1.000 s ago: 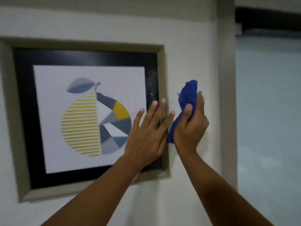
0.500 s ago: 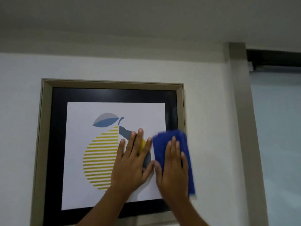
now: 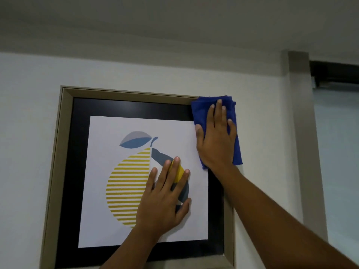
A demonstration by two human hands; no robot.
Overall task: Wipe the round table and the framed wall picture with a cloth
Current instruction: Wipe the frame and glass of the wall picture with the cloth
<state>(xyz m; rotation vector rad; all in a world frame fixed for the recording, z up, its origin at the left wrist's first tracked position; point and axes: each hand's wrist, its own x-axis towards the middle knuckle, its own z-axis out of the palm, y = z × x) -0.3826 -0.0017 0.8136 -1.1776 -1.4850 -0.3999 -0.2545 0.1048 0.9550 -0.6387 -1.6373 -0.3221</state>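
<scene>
The framed picture (image 3: 66, 152) hangs on the white wall: a beige frame, a black mat and a white print of a striped yellow pear. My right hand (image 3: 217, 140) lies flat on a folded blue cloth (image 3: 202, 109) and presses it against the picture's top right corner, over the frame and mat. Pressed flat on the glass over the pear is my left hand (image 3: 165, 200), fingers spread, holding nothing. The round table is out of view.
A beige pillar (image 3: 303, 133) runs down the wall right of the picture. Beyond it is a pale window blind (image 3: 338, 152) under a dark rail (image 3: 334, 74). The ceiling fills the top of the view.
My right hand has slid the blue cloth up from the picture's middle right to its top right corner. The left hand stays flat on the glass. The view has tilted up.
</scene>
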